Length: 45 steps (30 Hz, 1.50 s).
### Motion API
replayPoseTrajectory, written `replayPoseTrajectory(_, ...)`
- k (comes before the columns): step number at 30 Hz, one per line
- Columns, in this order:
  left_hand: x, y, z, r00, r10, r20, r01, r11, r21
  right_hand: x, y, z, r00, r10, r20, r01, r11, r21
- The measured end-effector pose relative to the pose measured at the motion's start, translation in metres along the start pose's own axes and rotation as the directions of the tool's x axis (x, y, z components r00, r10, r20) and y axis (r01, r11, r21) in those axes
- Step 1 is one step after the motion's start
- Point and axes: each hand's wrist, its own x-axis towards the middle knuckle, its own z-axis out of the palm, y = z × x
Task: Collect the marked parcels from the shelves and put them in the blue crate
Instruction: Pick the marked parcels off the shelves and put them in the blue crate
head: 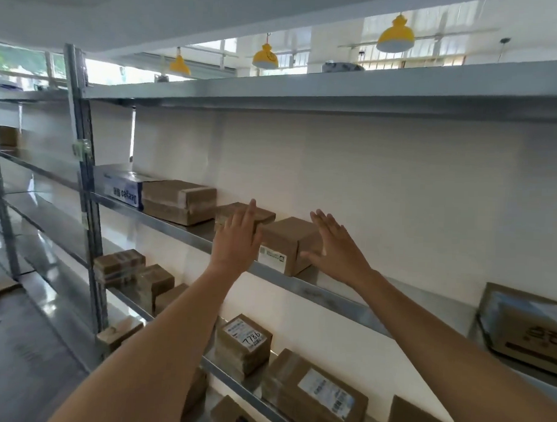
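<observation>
A small brown cardboard parcel (287, 242) with a white label on its front stands near the edge of the upper metal shelf (331, 296). My left hand (238, 241) is raised flat just left of it, fingers apart and pointing up. On the parcel's right side my right hand (336, 247) is open, its thumb close to the box's lower right corner. Neither hand grips the parcel. The blue crate is not in view.
A flat brown parcel (244, 214) lies behind my left hand; a larger taped box (179, 201) and a blue-and-white carton (123, 186) sit further left. A big box (522, 326) stands far right. Lower shelves hold several labelled parcels, one marked 7786 (246, 339).
</observation>
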Motion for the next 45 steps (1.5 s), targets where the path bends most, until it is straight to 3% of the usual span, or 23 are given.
replayPoseTrajectory(3,0.006,-0.006,0.014,0.992,-0.104,0.073,0.117,0.971,-0.208,0.005,0.009,0.013,1.0,0.0,0.027,0.0,1.0,0.008)
replayPoseTrajectory(6,0.02,-0.004,0.02,0.925,-0.286,0.25,0.37,0.831,-0.416,0.011,0.015,0.024,0.999,0.021,0.032,-0.022,1.0,0.014)
replayPoseTrajectory(8,0.029,0.0,0.025,0.894,-0.302,0.33,0.435,0.76,-0.483,0.015,0.017,0.028,0.998,0.042,0.048,-0.044,0.998,0.049)
replayPoseTrajectory(13,0.041,-0.002,0.045,0.832,-0.237,0.501,0.55,0.464,-0.694,0.012,0.017,0.043,0.997,0.082,0.004,-0.082,0.988,0.134)
replayPoseTrajectory(16,0.047,-0.012,0.051,0.778,-0.198,0.596,0.627,0.298,-0.719,0.007,0.013,0.045,0.991,0.132,-0.026,-0.124,0.973,0.196)
replayPoseTrajectory(19,0.056,-0.019,0.049,0.758,-0.068,0.648,0.65,0.157,-0.743,0.002,0.001,0.033,0.956,0.292,-0.039,-0.254,0.883,0.395)
replayPoseTrajectory(22,0.068,-0.017,0.046,0.793,0.005,0.609,0.603,0.132,-0.787,0.004,-0.01,0.019,0.876,0.481,0.01,-0.373,0.667,0.645)
replayPoseTrajectory(25,0.072,-0.006,0.042,0.813,0.07,0.579,0.572,0.096,-0.815,0.013,-0.018,0.008,0.809,0.586,0.051,-0.427,0.525,0.736)
replayPoseTrajectory(32,0.078,0.019,0.04,0.796,0.147,0.588,0.597,-0.026,-0.802,0.022,-0.02,-0.009,0.747,0.664,0.045,-0.456,0.463,0.76)
replayPoseTrajectory(36,0.078,0.026,0.038,0.797,0.193,0.572,0.577,0.034,-0.816,0.018,-0.015,-0.009,0.753,0.653,0.081,-0.433,0.399,0.808)
replayPoseTrajectory(39,0.075,0.025,0.039,0.804,0.206,0.558,0.555,0.077,-0.828,0.017,-0.011,-0.01,0.765,0.632,0.127,-0.486,0.435,0.758)
replayPoseTrajectory(41,0.073,0.022,0.039,0.8,0.2,0.566,0.556,0.109,-0.824,0.018,-0.009,-0.011,0.731,0.665,0.155,-0.553,0.444,0.705)
replayPoseTrajectory(45,0.071,0.022,0.048,0.764,0.201,0.614,0.565,0.251,-0.786,0.018,-0.006,-0.007,0.625,0.724,0.292,-0.693,0.342,0.634)
